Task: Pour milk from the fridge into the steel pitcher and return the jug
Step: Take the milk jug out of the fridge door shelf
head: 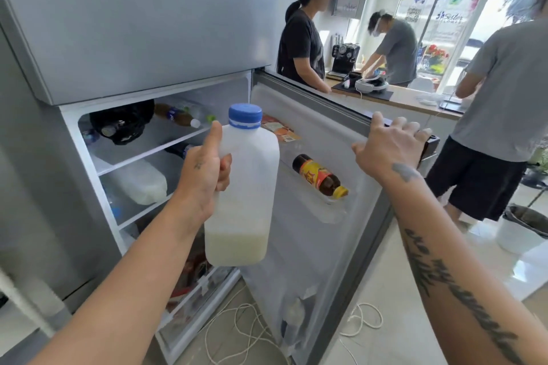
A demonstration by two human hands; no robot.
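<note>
I have the milk jug [243,187] up in front of the open fridge [74,216], held by the left hand [204,178], whose fingers [226,167] are wrapped through the handle on the jug's near side, thumb pointing up alongside the neck. The jug stands upright, its long axis vertical, blue cap [245,116] on top and above the thumb tip, the base hanging below the fingers. Milk fills only the bottom portion, so I judge it fairly light, with the weight low and liable to slosh if I swing it. The plastic walls look thin and translucent, likely to flex if squeezed, and possibly slick from the cold, so the moulded handle is the place to hold it rather than the body. Over on my other side, the right hand [388,148] rests on the top edge of the fridge door [326,187], fingers curled over that edge and gripping it, holding nothing else. A brown bottle [321,176] lies in the door shelf between my two sets of fingers. The steel pitcher isn't in view, so I can't tell whether the pour is done.
</note>
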